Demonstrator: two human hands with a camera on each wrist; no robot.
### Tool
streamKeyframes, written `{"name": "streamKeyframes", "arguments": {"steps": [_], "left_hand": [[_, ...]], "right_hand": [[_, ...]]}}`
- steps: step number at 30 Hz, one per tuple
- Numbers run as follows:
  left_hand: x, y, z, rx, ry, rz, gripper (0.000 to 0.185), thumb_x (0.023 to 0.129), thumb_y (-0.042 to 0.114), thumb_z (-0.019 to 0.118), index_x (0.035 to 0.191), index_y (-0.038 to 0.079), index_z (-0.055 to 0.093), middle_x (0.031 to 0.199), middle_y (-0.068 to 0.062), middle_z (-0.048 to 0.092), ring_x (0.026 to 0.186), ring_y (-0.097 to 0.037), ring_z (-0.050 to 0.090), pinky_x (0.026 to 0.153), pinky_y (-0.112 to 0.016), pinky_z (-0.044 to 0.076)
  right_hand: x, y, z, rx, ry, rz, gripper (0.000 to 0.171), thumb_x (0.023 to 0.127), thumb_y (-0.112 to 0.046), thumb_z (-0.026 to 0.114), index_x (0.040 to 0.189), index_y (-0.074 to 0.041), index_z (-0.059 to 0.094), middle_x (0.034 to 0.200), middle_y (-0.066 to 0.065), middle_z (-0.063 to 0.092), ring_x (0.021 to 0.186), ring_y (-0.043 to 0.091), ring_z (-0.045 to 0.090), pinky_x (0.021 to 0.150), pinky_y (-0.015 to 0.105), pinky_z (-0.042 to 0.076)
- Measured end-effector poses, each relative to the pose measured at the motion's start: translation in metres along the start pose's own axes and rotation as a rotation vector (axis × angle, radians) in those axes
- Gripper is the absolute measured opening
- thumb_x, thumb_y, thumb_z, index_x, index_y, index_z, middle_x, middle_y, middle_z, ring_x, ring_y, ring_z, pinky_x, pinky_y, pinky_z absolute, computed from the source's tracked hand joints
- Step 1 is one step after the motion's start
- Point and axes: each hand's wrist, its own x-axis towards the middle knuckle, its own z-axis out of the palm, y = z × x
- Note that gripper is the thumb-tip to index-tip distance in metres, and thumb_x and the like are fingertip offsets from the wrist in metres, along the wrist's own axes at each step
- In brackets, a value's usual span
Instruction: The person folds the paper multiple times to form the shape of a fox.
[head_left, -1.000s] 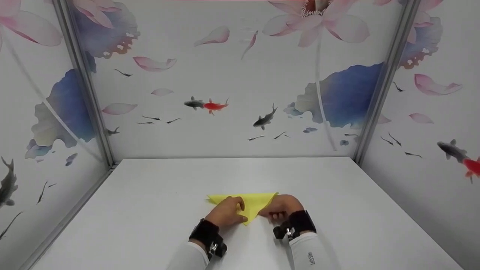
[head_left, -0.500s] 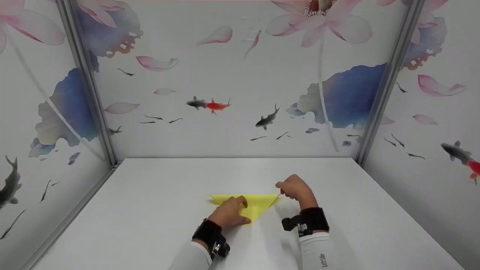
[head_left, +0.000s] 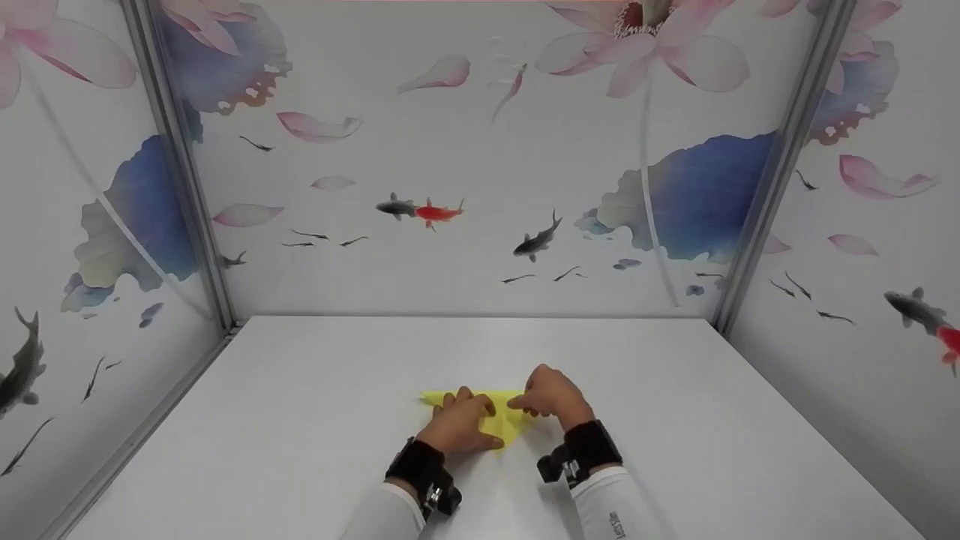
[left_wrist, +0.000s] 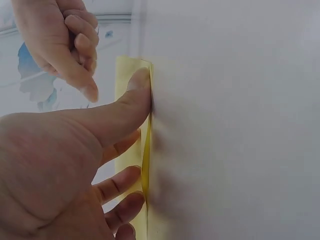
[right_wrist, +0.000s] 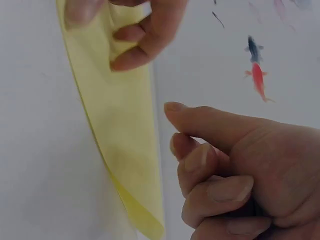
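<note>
A folded yellow sheet of paper point(head_left: 511, 427) lies on the white table, a triangle with its long edge at the back and its point toward me. My left hand point(head_left: 455, 426) rests on its left part with fingers spread; in the left wrist view the thumb point(left_wrist: 122, 110) presses near the paper's edge. Over the right part is my right hand point(head_left: 556, 394), fingers curled with nothing between them. The right wrist view has its thumb point(right_wrist: 200, 120) beside the long edge of the paper point(right_wrist: 122, 110), whose lower corner shows a folded flap.
The white table point(head_left: 315, 390) extends around the paper. A back wall point(head_left: 465, 277) and side walls painted with lotus flowers and fish enclose it, with grey metal posts point(head_left: 184, 187) at the corners. Each wrist wears a black strap with a camera.
My right hand let go of the paper's right corner, moved up and right, then came back left over the sheet. The left hand stays on the paper, its fingers now more spread.
</note>
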Motion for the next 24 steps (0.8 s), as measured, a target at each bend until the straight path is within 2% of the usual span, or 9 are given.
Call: {"name": "streamKeyframes", "arguments": {"steps": [5, 12, 14, 16, 18, 20, 22, 24], "left_hand": [[0.002, 0.002, -0.003, -0.018, 0.0, 0.021, 0.049, 0.089, 0.036, 0.091, 0.125, 0.009, 0.07, 0.129, -0.014, 0.059, 0.123, -0.037, 0.054, 0.111, -0.062, 0.044], [0.004, 0.006, -0.007, -0.033, 0.017, 0.038, 0.048, 0.09, 0.032, 0.089, 0.127, 0.009, 0.068, 0.125, -0.012, 0.058, 0.12, -0.035, 0.055, 0.108, -0.061, 0.047], [0.005, 0.007, -0.01, -0.03, -0.009, 0.021, 0.047, 0.09, 0.03, 0.089, 0.127, 0.01, 0.068, 0.126, -0.012, 0.058, 0.12, -0.034, 0.056, 0.107, -0.058, 0.049], [0.011, 0.006, -0.012, -0.024, -0.065, 0.004, 0.046, 0.089, 0.025, 0.089, 0.127, 0.009, 0.07, 0.127, -0.013, 0.059, 0.118, -0.032, 0.058, 0.106, -0.054, 0.052], [0.025, 0.0, -0.01, -0.002, -0.124, -0.028, 0.039, 0.089, 0.021, 0.088, 0.123, 0.009, 0.074, 0.126, -0.013, 0.066, 0.112, -0.027, 0.062, 0.103, -0.047, 0.056], [0.052, -0.015, -0.002, 0.031, -0.146, -0.053, 0.019, 0.09, 0.016, 0.082, 0.108, 0.009, 0.079, 0.11, -0.008, 0.073, 0.096, -0.022, 0.066, 0.089, -0.039, 0.059], [0.083, -0.03, 0.01, 0.024, -0.107, -0.097, 0.006, 0.09, 0.014, 0.077, 0.092, 0.009, 0.077, 0.09, -0.004, 0.074, 0.078, -0.018, 0.065, 0.073, -0.033, 0.057], [0.112, -0.047, 0.024, 0.014, -0.01, -0.137, 0.013, 0.09, 0.02, 0.077, 0.082, 0.01, 0.072, 0.076, -0.001, 0.068, 0.066, -0.016, 0.06, 0.059, -0.03, 0.05]], "right_hand": [[0.0, -0.013, 0.016, -0.034, -0.058, -0.006, 0.034, 0.086, -0.026, 0.091, 0.063, -0.011, 0.071, 0.054, -0.005, 0.058, 0.054, 0.01, 0.05, 0.052, 0.023, 0.038], [-0.003, -0.013, 0.021, -0.021, -0.09, -0.066, 0.047, 0.087, -0.032, 0.091, 0.053, -0.011, 0.067, 0.044, -0.006, 0.051, 0.042, 0.007, 0.045, 0.045, 0.02, 0.033], [-0.004, -0.012, 0.023, -0.013, -0.075, -0.092, 0.048, 0.087, -0.031, 0.091, 0.051, -0.01, 0.067, 0.042, -0.007, 0.048, 0.041, 0.007, 0.043, 0.044, 0.02, 0.031], [-0.006, -0.011, 0.025, -0.016, -0.075, -0.096, 0.048, 0.088, -0.031, 0.09, 0.051, -0.011, 0.065, 0.042, -0.008, 0.047, 0.041, 0.007, 0.043, 0.045, 0.021, 0.031], [-0.008, -0.011, 0.028, -0.022, -0.083, -0.084, 0.047, 0.088, -0.03, 0.09, 0.053, -0.012, 0.065, 0.043, -0.009, 0.046, 0.042, 0.007, 0.042, 0.045, 0.021, 0.031], [-0.01, -0.013, 0.031, -0.027, -0.089, -0.066, 0.045, 0.088, -0.03, 0.09, 0.056, -0.013, 0.063, 0.045, -0.009, 0.046, 0.044, 0.007, 0.041, 0.046, 0.021, 0.031], [-0.011, -0.015, 0.033, -0.022, -0.085, -0.052, 0.042, 0.087, -0.029, 0.09, 0.059, -0.014, 0.062, 0.048, -0.008, 0.046, 0.047, 0.008, 0.042, 0.047, 0.021, 0.032], [-0.012, -0.019, 0.034, -0.014, -0.08, -0.044, 0.04, 0.086, -0.029, 0.091, 0.062, -0.014, 0.062, 0.051, -0.008, 0.048, 0.049, 0.008, 0.043, 0.048, 0.021, 0.033]]}}
